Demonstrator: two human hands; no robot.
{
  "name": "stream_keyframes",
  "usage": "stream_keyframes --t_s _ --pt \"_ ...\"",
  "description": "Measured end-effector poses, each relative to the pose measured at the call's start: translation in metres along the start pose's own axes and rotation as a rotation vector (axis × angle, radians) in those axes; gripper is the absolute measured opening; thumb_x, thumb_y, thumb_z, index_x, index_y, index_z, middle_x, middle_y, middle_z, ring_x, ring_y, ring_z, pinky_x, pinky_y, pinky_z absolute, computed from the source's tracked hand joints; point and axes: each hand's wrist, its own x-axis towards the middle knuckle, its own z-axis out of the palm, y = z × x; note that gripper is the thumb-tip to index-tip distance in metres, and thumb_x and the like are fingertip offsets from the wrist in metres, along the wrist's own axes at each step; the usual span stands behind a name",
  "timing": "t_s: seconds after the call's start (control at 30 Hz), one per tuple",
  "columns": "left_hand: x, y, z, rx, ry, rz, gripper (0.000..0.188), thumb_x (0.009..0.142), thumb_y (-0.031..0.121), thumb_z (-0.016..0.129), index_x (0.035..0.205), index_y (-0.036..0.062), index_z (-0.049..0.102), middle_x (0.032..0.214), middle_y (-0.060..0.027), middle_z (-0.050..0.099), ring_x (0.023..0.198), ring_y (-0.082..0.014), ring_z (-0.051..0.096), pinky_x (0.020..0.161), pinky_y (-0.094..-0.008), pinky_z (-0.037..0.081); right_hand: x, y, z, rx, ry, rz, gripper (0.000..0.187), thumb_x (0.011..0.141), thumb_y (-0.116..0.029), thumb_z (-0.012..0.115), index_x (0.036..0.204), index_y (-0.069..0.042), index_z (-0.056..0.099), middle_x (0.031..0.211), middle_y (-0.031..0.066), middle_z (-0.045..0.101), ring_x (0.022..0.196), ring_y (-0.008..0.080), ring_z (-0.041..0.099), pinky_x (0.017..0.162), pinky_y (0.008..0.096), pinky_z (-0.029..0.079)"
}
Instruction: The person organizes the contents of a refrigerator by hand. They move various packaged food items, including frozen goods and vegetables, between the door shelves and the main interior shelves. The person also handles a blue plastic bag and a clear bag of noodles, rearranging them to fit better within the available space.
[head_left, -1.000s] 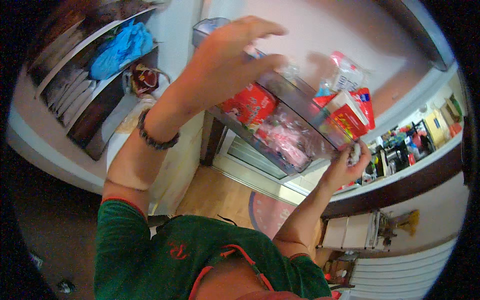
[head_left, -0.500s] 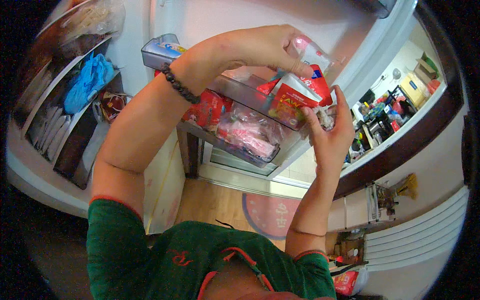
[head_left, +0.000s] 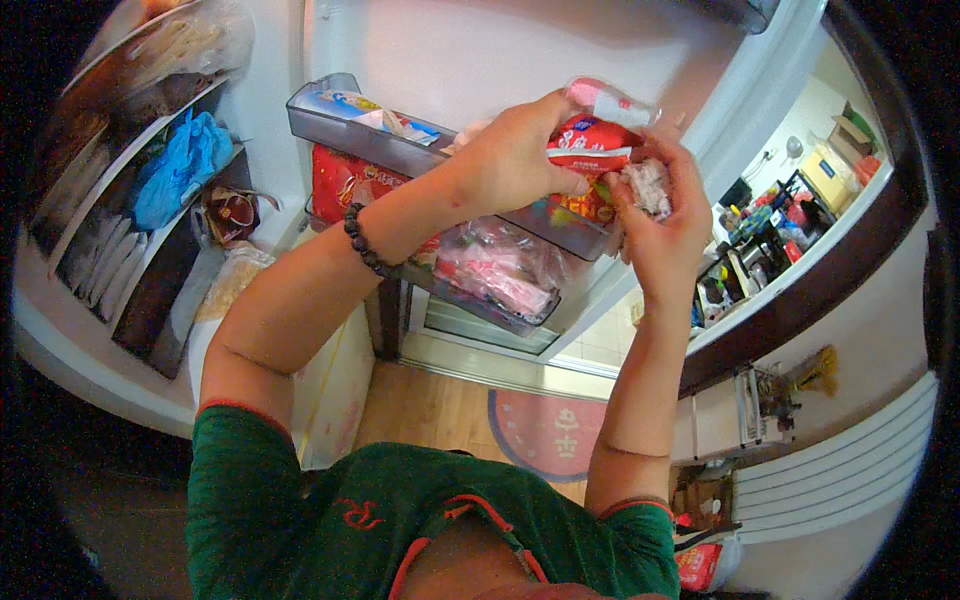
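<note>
The open white refrigerator door [head_left: 480,60] filled the upper middle of the frame, its grey transparent plastic door shelf [head_left: 345,135] running from upper left toward centre, with a lower door bin [head_left: 495,275] stuffed with pink plastic packets below it. On the far left sat a crumpled blue plastic bag [head_left: 180,165] on the inner shelves. My left hand [head_left: 520,155], upper centre, had its fingers curled and pressed onto the red and white plastic snack packet [head_left: 592,140], which lay between both hands, just above the shelf's right end. My right hand [head_left: 660,230] cupped a whitish crinkled wrapper [head_left: 648,185] just right of the packet, fingers bent around it. A black beaded bracelet [head_left: 362,240] circled my left wrist.
</note>
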Motion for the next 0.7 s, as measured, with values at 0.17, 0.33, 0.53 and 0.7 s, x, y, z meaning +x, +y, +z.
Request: stream_keyframes --t_s 0.17,0.33,0.53,0.7 --pt "0.006 0.006 -0.009 -0.102 0.253 0.101 0.061 0.068 0.006 0.079 0.119 -0.0014 0.046 0.107 -0.0124 0.062 0.097 -0.0187 0.062 0.086 -0.0314 0.051 -0.016 0.016 -0.001 -0.099 0.194 0.042 0.037 0.073 -0.001 0.072 0.107 -0.007 0.061 0.093 0.0073 0.063 0.085 0.0165 0.059 0.078 0.0283 0.047" --pt "-0.013 0.021 -0.054 -0.224 0.529 0.200 0.063 0.064 0.007 0.082 0.115 0.0006 0.044 0.104 -0.0119 0.063 0.093 -0.0161 0.063 0.081 -0.0315 0.052 -0.047 -0.007 0.002 -0.015 0.333 -0.020 0.011 0.076 0.001 0.062 0.086 -0.002 0.059 0.081 0.0054 0.059 0.079 0.0172 0.054 0.077 0.0294 0.044" --pt "-0.143 0.000 -0.079 -0.316 0.794 -0.226 0.066 0.065 0.002 0.081 0.121 0.0047 0.047 0.112 -0.0086 0.060 0.102 -0.0195 0.060 0.088 -0.0358 0.050 -0.110 -0.030 0.092 0.257 -0.319 -0.037 0.012 0.076 -0.003 0.063 0.088 -0.003 0.059 0.084 0.0073 0.061 0.081 0.0189 0.058 0.075 0.0295 0.045" --pt "-0.284 -0.011 -0.134 -0.161 1.174 -0.479 0.060 0.070 -0.002 0.076 0.121 0.0016 0.044 0.112 -0.0100 0.059 0.101 -0.0204 0.060 0.086 -0.0342 0.052 -0.153 -0.031 0.232 0.629 -0.672 0.329 0.010 0.082 -0.009 0.064 0.089 -0.004 0.059 0.083 0.0050 0.060 0.080 0.0161 0.056 0.075 0.0285 0.045"
